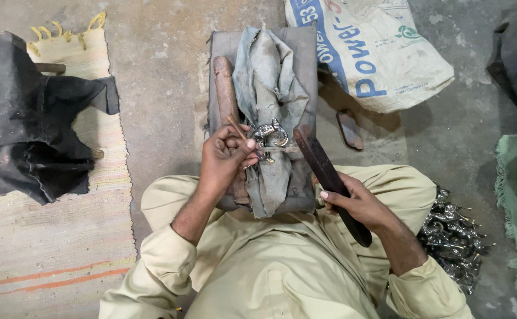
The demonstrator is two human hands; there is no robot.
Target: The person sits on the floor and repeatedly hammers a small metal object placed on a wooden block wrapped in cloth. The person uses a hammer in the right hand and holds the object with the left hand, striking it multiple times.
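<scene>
My left hand (226, 158) pinches a thin stick-like tool (235, 126) and presses a small shiny metal piece (270, 134) against a grey cloth (267, 71) draped over a grey block (305, 59). My right hand (356, 204) grips a long dark flat bar (320, 159), its upper end close to the metal piece on the right. A rounded brown wooden piece (225, 85) lies along the block's left side, beside the cloth.
A printed white sack (376, 53) lies at the upper right. A heap of shiny metal parts (453, 239) sits by my right elbow. Dark cloth (28, 118) covers a striped mat (46, 236) at left. A small brown flat piece (350, 130) lies on the concrete floor.
</scene>
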